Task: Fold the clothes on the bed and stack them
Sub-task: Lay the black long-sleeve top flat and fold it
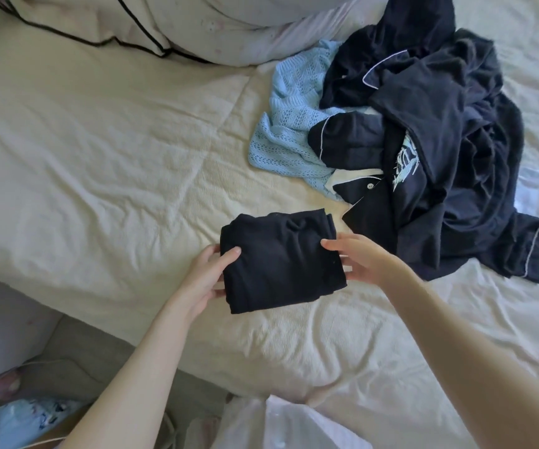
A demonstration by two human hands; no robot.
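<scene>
Head view: a folded black garment [281, 262] lies as a compact, slightly skewed rectangle on the cream bedsheet [99, 176], near the edge of the bed closest to the person. The left hand [208, 277] holds its left edge, thumb on top of the cloth and fingers tucked at the side or underneath. The right hand [363, 257] is at the right edge, thumb laid on the top of the fabric and fingers reaching along the side; whether they are under the cloth cannot be told. Both hands seem to be squaring the bundle or about to lift it.

Just beyond it, to the right, sits an unfolded heap: a navy pyjama top with white piping [423, 163] tangled with other dark pieces, and a light blue knitted garment [289, 131] partly under them. A pillow with dark trim [125, 24] lies at the head of the bed.

Judging by this, one garment is folded and no stack shows yet; it may become the base. The whole heap remains, so the task looks to be at an early stage.
</scene>
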